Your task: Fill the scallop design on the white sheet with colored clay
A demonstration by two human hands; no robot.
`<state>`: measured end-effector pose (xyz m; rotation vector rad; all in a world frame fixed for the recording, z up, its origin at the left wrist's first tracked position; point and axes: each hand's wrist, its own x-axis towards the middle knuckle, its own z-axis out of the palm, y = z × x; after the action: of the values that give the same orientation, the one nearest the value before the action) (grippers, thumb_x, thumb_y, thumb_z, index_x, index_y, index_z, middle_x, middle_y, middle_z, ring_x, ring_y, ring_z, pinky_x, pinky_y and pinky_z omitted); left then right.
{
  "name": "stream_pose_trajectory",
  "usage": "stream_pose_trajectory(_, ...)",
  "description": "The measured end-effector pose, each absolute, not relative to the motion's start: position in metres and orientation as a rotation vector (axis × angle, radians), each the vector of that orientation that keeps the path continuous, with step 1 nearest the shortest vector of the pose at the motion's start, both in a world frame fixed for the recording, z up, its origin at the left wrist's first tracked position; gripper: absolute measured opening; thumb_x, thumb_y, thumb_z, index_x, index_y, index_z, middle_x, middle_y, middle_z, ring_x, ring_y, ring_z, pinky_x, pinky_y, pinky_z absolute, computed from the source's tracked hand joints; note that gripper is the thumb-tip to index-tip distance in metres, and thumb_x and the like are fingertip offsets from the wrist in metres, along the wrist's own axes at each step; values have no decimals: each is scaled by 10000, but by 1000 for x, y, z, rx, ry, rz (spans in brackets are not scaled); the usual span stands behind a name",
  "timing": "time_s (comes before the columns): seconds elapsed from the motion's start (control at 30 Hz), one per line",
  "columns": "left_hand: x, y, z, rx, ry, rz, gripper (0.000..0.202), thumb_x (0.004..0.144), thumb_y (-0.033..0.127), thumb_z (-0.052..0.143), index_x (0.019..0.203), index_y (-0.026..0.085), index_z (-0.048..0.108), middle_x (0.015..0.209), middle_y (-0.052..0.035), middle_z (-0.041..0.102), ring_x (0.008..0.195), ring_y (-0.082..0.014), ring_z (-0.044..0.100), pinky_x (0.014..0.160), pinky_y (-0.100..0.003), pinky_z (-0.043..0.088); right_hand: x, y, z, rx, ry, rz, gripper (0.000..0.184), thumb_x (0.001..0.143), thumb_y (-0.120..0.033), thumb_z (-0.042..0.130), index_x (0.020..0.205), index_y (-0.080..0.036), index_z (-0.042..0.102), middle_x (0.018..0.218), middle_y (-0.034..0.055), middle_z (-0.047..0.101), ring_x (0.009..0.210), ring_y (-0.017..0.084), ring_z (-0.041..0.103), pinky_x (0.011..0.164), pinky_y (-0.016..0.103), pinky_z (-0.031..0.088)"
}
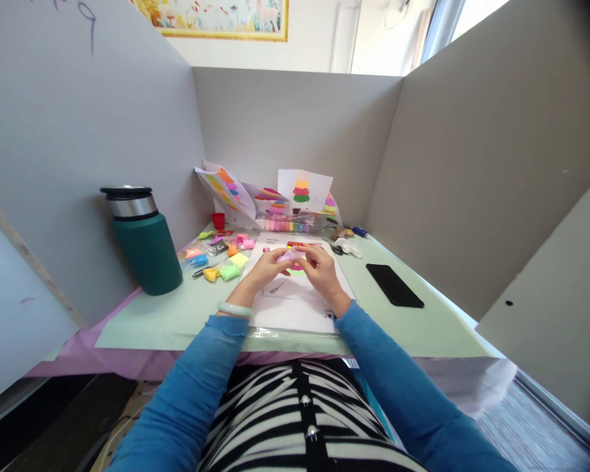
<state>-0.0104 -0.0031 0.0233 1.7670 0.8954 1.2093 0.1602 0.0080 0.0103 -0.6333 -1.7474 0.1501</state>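
Observation:
Between my fingertips is a small pale-pink packet [289,256], soft and a bit shiny; its contents are too small to make out. My left hand [263,271] has its thumb and fingers closed on the left side of it. My right hand [320,270] pinches the right side. Both hands are above a white sheet [302,308] with a coloured picture, part of which they hide. Left of the sheet lie several small bags of bright clay-like lumps, among them a green bag [229,271] and a blue one [197,261].
A teal bottle [147,252] stands at the left by the partition. A black phone [394,286] lies at the right. Behind are a red cup [219,221], a clear pack of coloured pieces [290,225] and propped-up painted sheets [302,187]. Grey partitions [295,118] enclose the table.

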Motion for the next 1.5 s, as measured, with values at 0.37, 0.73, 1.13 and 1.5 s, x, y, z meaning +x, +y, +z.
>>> stream_pose_trajectory(0.37, -13, 0, 21, 1749, 932, 1240, 447, 716, 436, 705, 1044, 135, 672, 930, -53, 690, 838, -179, 640, 710, -296, 547, 163, 12, 6, -692, -1811, 28, 235, 881, -405, 585, 972, -220, 697, 723, 25, 585, 622, 155, 494, 624, 299, 425)
stream_pose_trajectory(0.73, -13, 2, 20, 1724, 919, 1279, 466, 694, 435, 726, 1039, 125, 682, 950, -62, 699, 846, -185, 638, 734, -304, 542, 164, 9, 7, -694, -1834, -19, 267, 902, -392, 549, 1062, -235, 695, 754, 41, 608, 666, 174, 528, 672, 318, 454)
stream_pose_trajectory(1.13, -12, 2, 20, 1692, 902, 1300, 442, 684, 413, 743, 1004, 113, 691, 919, -59, 692, 830, -180, 634, 729, -304, 542, 165, 13, 3, -658, -1836, -96, 220, 910, -358, 549, 979, -200, 686, 842, 71, 654, 706, 176, 569, 695, 309, 458)
stream_pose_trajectory(1.5, -13, 1, 21, 1630, 831, 1318, 443, 706, 415, 740, 1042, 134, 675, 968, -73, 680, 873, -193, 640, 734, -320, 557, 163, 10, 10, -727, -1602, 198, 252, 841, -432, 613, 872, -193, 688, 749, 25, 618, 601, 134, 483, 607, 280, 419)
